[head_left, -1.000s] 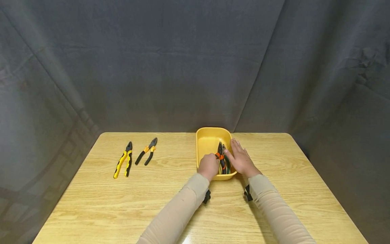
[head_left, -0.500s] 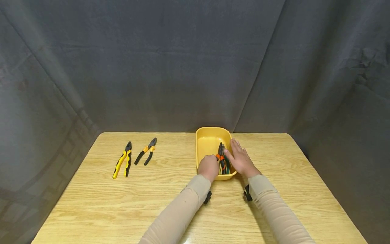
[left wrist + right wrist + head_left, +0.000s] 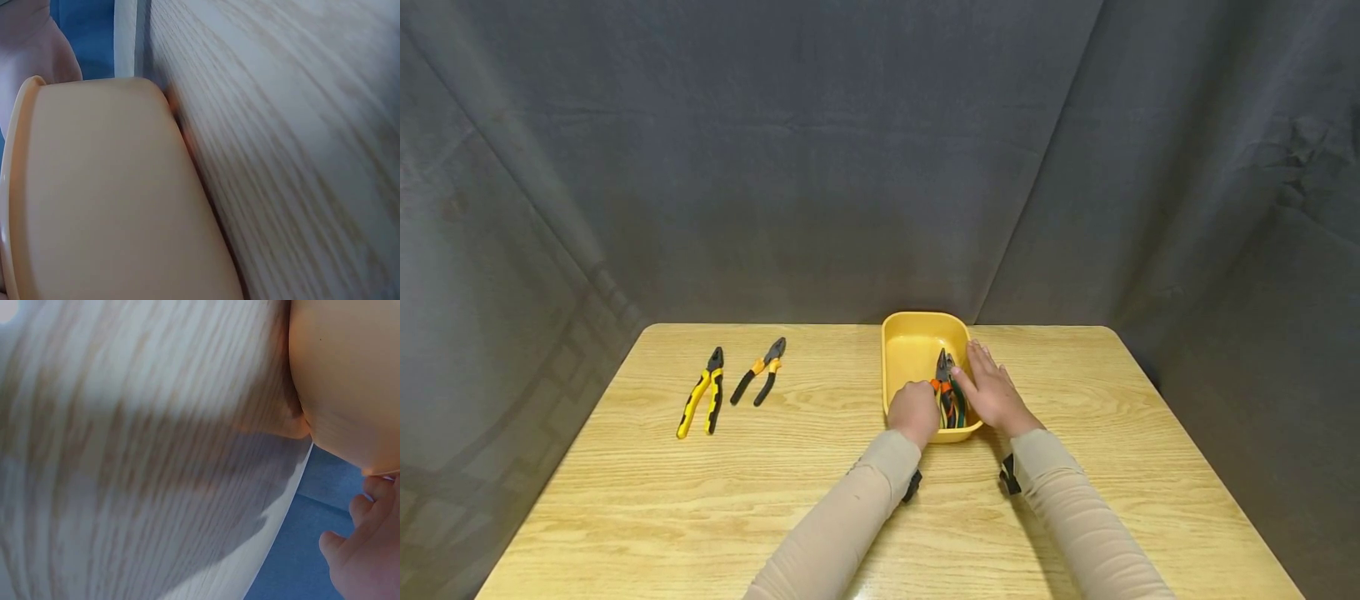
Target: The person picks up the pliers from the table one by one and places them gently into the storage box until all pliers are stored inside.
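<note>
A yellow plastic bin (image 3: 897, 343) stands near the table's far edge, with pliers lying in its right half. One pair of pliers (image 3: 946, 392) has orange-and-black handles; beside it lies a green-handled pair (image 3: 958, 404). My left hand (image 3: 915, 410) reaches over the bin's near left side, fingers curled at the orange-and-black pliers and mostly hidden under the hand. Straight fingers of my right hand (image 3: 996, 393) rest along the bin's right rim, its thumb extending over the inside. Both wrist views mostly show the bin's outer wall (image 3: 106, 187) and the wood-grain tabletop.
To the left on the table (image 3: 700, 517) lie yellow-and-black pliers (image 3: 702, 392), handles spread. Next to them are smaller pliers (image 3: 760, 372) with orange-and-black handles. A dark grey curtain (image 3: 850, 167) hangs behind the table and along its sides.
The orange-and-black pliers in the bin have turned slightly, showing their jaws more broadly. My left hand has shifted very little. The right hand has stayed at the rim.
</note>
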Available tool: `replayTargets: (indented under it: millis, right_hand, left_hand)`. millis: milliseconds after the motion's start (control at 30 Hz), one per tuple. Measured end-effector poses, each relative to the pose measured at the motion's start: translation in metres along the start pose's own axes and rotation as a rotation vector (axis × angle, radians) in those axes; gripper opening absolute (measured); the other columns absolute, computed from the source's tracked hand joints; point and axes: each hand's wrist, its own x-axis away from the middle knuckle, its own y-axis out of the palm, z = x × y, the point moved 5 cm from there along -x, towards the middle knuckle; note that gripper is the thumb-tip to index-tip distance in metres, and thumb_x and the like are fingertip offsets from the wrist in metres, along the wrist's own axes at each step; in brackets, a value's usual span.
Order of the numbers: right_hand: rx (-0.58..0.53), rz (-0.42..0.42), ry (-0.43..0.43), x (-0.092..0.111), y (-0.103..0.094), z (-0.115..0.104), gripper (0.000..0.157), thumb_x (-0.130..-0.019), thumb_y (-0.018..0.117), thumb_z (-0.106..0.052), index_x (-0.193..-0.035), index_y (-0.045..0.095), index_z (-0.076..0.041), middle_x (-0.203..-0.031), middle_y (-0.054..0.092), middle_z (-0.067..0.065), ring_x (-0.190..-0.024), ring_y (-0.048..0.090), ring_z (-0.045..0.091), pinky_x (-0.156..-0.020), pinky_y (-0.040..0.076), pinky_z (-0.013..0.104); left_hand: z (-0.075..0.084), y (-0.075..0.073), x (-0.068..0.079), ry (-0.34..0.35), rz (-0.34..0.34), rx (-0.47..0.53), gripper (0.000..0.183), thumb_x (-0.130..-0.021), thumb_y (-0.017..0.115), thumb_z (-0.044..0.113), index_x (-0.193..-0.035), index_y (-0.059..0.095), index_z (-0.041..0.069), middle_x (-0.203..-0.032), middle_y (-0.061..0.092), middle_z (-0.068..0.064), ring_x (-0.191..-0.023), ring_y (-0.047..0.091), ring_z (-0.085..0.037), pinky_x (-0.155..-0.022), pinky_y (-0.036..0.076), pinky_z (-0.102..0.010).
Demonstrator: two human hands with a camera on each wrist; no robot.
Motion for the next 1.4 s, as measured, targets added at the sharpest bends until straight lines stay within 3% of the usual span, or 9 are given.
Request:
replayTargets:
  millis: [467,900,1400]
  right_hand:
    - [-0.016,0.005,-0.010,0.0006,-0.0013,-0.0011,0.069,-0.111,0.029,-0.043,-0.161,0.009,0.001,-0.168,0.005,0.020,-0.154,0.005,0.040,-0.121,0.006,0.063]
    - [-0.012,0.007,-0.013,0.0004,-0.0015,-0.0010,0.070,-0.111,0.029,-0.044,-0.160,0.010,0.002,-0.168,0.006,0.021,-0.154,0.006,0.041,-0.120,0.006,0.064]
    - [-0.016,0.003,-0.012,-0.0003,-0.0010,-0.0006,0.070,-0.111,0.028,-0.044,-0.160,0.010,0.003,-0.168,0.006,0.021,-0.153,0.006,0.042,-0.120,0.006,0.065]
  left_hand:
    - [0.0014,-0.0022,0.0023,-0.017,0.029,-0.001,0.011,-0.095,0.065,0.008,-0.097,0.071,-0.001,-0.088,0.071,-0.014,-0.076,0.071,-0.028,-0.062,0.059,-0.038]
    - [0.0003,0.0023,0.0021,-0.020,0.039,0.008,0.029,-0.097,0.064,0.012,-0.123,0.065,-0.002,-0.097,0.067,-0.015,-0.080,0.069,-0.027,-0.066,0.060,-0.037]
    - [0.0008,-0.0042,0.0080,0.078,0.183,0.016,0.029,-0.096,0.069,0.015,-0.119,0.066,-0.003,-0.089,0.066,-0.011,-0.074,0.067,-0.023,-0.062,0.058,-0.030]
